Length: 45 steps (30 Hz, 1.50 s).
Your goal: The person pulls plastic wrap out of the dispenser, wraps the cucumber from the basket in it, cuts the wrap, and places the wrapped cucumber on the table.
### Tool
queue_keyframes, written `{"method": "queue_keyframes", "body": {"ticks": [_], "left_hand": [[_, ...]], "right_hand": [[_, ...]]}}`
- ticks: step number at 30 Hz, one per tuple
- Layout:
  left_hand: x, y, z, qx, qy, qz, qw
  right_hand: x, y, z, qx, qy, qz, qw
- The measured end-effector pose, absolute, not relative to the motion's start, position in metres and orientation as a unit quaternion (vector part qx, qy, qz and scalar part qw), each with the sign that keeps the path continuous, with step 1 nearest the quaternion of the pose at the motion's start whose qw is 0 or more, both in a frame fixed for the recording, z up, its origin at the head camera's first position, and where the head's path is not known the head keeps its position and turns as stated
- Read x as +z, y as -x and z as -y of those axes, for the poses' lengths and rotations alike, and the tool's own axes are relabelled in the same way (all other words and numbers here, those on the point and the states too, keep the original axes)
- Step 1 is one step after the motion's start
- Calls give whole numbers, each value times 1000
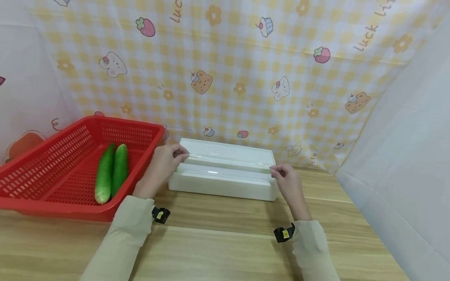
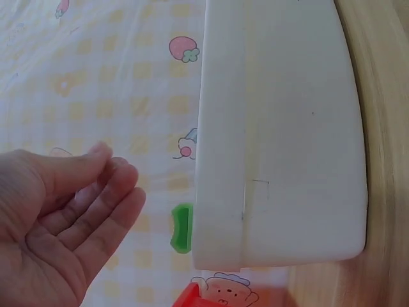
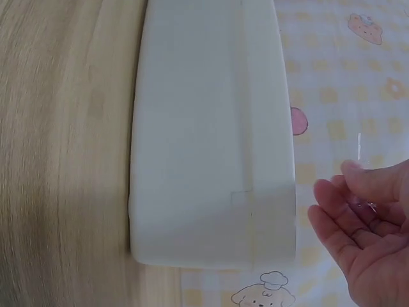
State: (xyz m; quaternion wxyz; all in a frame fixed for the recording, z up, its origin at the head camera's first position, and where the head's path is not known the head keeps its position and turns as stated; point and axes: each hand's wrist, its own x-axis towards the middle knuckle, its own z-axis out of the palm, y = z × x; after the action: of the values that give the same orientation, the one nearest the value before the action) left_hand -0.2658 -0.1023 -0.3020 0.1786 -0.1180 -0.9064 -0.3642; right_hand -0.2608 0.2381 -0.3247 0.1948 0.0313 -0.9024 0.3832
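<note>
A long white cling film dispenser [image 1: 221, 189] sits on the table with its lid [image 1: 228, 148] raised at the back. Clear cling film [image 3: 359, 146] stretches between the hands and shows only as thin glints. At the dispenser's left end my left hand [image 1: 165, 160] pinches the film between thumb and fingers. Opposite it, my right hand [image 1: 289, 182] pinches the film at the right end. Both hands are above the dispenser's opening. A green tab [image 2: 182, 228] shows at its left end in the left wrist view. How much film is out is hard to see.
To the left stands a red perforated basket [image 1: 63, 210], with two cucumbers [image 1: 104, 175] lying side by side inside. Behind the dispenser hangs a yellow checked cloth [image 1: 228, 97]. A white cloth [image 1: 404, 175] closes off the right side. The wooden table [image 1: 218, 249] extends in front.
</note>
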Motion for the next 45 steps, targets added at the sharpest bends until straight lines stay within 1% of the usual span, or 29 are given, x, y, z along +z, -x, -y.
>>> {"method": "queue_keyframes", "body": {"ticks": [4,8,14,25,37,42,45], "left_hand": [[-301,266,101,-371,115,897,210],[-299,266,101,-379,118,884,247],[-293,263,100,-394,109,868,281],[-282,258,97,-420,104,844,316],[-270,251,94,-443,115,809,369],[-269,251,91,-458,119,799,372],[-266,253,93,-452,111,807,364]], "right_hand": [[-324,261,-237,400,-12,890,217],[-322,260,-238,414,-15,878,241],[-315,257,-238,439,-23,860,258],[-302,254,-235,464,-25,835,295],[-288,248,-232,481,-40,811,332],[-283,243,-236,463,-33,817,342],[-277,247,-238,434,-38,835,336]]}}
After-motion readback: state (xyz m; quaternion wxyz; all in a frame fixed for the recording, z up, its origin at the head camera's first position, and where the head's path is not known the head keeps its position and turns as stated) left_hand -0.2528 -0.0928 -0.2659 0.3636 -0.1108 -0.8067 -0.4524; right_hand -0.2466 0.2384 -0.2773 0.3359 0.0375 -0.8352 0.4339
